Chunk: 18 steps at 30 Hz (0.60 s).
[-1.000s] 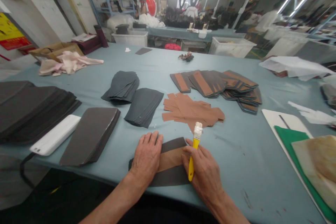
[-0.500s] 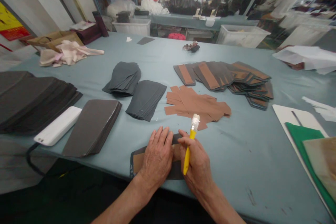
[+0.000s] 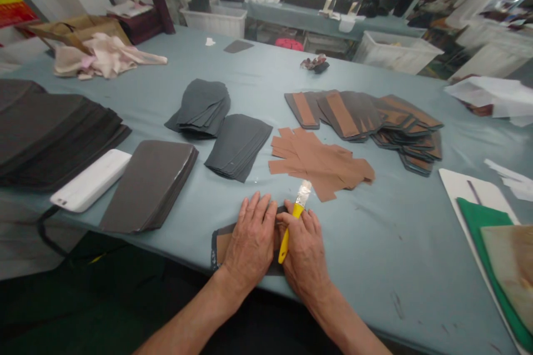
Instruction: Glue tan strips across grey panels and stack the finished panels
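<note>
At the table's near edge lies a dark panel (image 3: 227, 228) with a brown strip (image 3: 223, 244) across it, mostly covered by my hands. My left hand (image 3: 251, 236) rests flat on the panel, fingers stretched out. My right hand (image 3: 305, 247) is beside it on the panel's right part, closed on a yellow-handled paintbrush (image 3: 290, 227). The brush's pale bristles point up and away from the panel. Just beyond my hands is a loose heap of brown strips (image 3: 318, 161). Behind the heap, dark panels with brown strips (image 3: 353, 116) lie overlapped in a row.
To the left are stacks of dark panels (image 3: 152, 183), fanned dark pieces (image 3: 239, 147) and a white power bank-like device (image 3: 91, 180). At the right edge a white board (image 3: 453, 183) carries green material (image 3: 485, 213). Pale cloth (image 3: 108, 55) lies at the far left.
My right hand has moved left, closer to my left hand, and its fingers have come down onto the panel with the paintbrush still held. The whole view has shifted slightly.
</note>
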Tool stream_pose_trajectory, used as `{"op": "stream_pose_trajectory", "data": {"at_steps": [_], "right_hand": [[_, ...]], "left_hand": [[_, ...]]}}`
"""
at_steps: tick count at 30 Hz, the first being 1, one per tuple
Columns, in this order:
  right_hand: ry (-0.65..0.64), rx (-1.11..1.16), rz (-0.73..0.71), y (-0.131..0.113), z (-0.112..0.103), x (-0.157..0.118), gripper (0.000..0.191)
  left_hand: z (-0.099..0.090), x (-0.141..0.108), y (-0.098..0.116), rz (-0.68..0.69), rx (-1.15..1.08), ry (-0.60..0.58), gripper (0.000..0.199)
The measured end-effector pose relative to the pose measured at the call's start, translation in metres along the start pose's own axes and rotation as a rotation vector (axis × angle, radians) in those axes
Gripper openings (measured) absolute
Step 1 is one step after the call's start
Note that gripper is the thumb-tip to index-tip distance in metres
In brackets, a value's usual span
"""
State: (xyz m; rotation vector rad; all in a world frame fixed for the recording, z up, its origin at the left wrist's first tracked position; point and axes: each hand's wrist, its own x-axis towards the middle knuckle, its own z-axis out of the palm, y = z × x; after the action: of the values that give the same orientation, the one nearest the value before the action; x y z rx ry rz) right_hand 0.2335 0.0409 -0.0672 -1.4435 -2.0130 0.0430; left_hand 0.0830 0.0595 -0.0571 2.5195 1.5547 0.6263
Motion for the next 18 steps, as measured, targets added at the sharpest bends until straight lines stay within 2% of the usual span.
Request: {"op": "stream_pose_trajectory", "data": {"at_steps": [5, 12, 15, 18], "right_hand": [[-0.023, -0.056, -0.074, 0.005, -0.004, 0.001, 0.035], [0.030, -0.129, -0.141, 0.028, -0.017, -0.004, 0.023], [0.045, -0.123, -0.132, 0.037, -0.029, -0.004, 0.019], [0.046, -0.077, -0.124, 0.039, -0.037, 0.006, 0.018]], "left_hand": [[0.001, -0.002, -0.001, -0.004, -0.067, 0.047, 0.052], [-0.002, 0.003, -0.011, -0.063, -0.191, 0.254, 0.040], [-0.012, 0.010, -0.017, -0.080, -0.241, 0.318, 0.037], [-0.028, 0.010, -0.012, -0.049, -0.250, 0.334, 0.035]]}}
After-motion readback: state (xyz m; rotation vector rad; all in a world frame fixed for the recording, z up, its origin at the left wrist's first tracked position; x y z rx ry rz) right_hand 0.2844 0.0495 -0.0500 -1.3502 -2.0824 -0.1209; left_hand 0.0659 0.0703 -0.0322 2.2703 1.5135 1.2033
